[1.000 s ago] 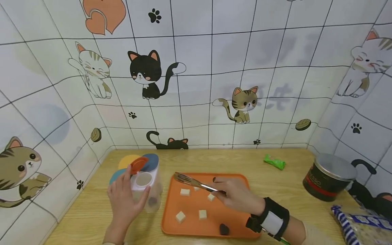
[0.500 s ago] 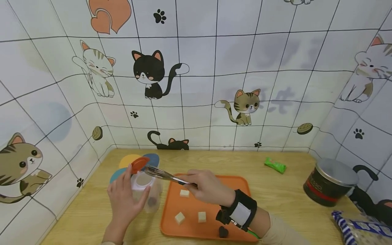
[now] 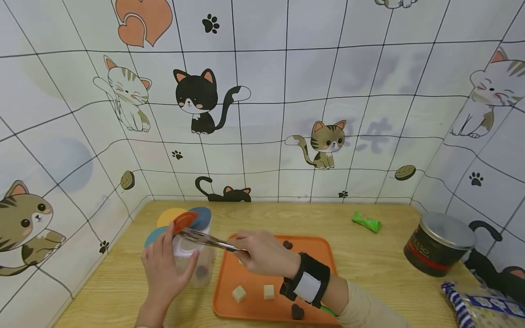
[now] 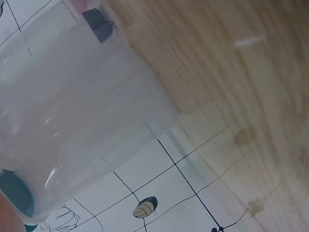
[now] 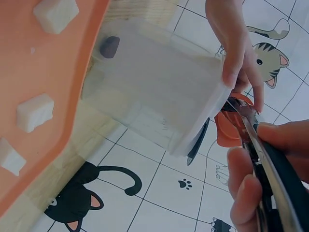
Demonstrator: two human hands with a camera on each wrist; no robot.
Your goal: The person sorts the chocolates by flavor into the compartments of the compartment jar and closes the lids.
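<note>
A clear storage container (image 3: 205, 269) with a white top and coloured flap lids stands left of an orange tray (image 3: 283, 273). My left hand (image 3: 166, 269) grips its top, thumb at the white rim and a finger against the raised orange flap (image 3: 184, 222). Metal tongs (image 3: 211, 240) are held in my right hand (image 3: 264, 253), their tips over the round opening under that flap. Whether the tips hold anything is unclear. White cubes (image 3: 268, 291) and dark heart-shaped pieces (image 3: 297, 311) lie on the tray. A dark piece (image 5: 109, 47) shows inside the container.
At the right stand a dark tin (image 3: 439, 246) with a grey lid and a blue-and-white printed bag (image 3: 488, 305). A green wrapper (image 3: 367, 222) lies toward the back of the wooden table (image 3: 262, 212). Cat-patterned sheeting surrounds the table's back and sides.
My right hand has carried the tongs left, from above the tray to the container's opening. My left hand has stayed at the container, holding the orange flap up.
</note>
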